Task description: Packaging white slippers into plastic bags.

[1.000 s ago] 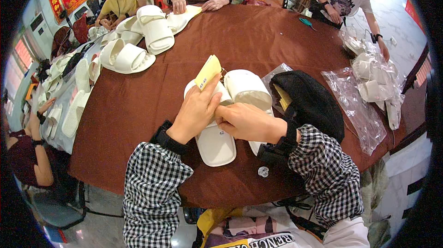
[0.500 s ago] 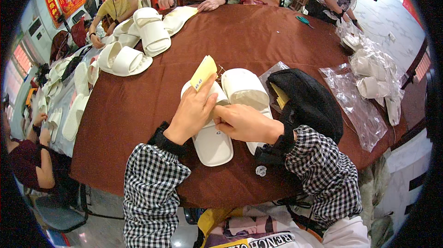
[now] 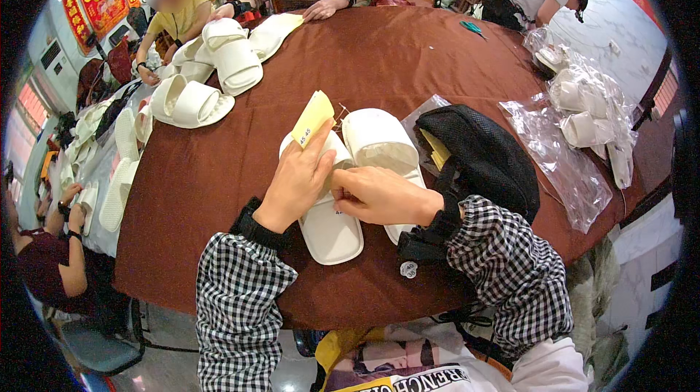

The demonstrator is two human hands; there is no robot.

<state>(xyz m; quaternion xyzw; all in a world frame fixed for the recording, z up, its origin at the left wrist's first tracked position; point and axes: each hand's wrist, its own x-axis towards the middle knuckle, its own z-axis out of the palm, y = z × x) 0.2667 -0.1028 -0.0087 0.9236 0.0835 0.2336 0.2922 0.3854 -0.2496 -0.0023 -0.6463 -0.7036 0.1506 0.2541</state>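
Note:
A pair of white open-toed slippers lies in front of me, toes pointing away: the left slipper (image 3: 332, 237) and the right slipper (image 3: 379, 132). My left hand (image 3: 295, 182) rests over the strap of the left slipper and holds a folded yellow sticker sheet (image 3: 312, 118) between its fingers. My right hand (image 3: 386, 196) is curled closed above the left slipper's insole, with its wrist over the right slipper. A small printed mark on the insole is partly covered by these fingers. What they hold, if anything, is hidden.
A black mesh bag (image 3: 481, 158) with yellow sheets inside lies to the right, near clear plastic bags (image 3: 565, 162) and wrapped slippers (image 3: 583, 96). More white slippers (image 3: 191, 102) stand at the far left. Teal scissors (image 3: 472, 27) lie far back. Several people work around the brown-covered table (image 3: 219, 210).
My right hand has shifted slightly over the insole and now covers more of the printed mark. My left hand keeps the yellow sheet. The person at far right bends lower.

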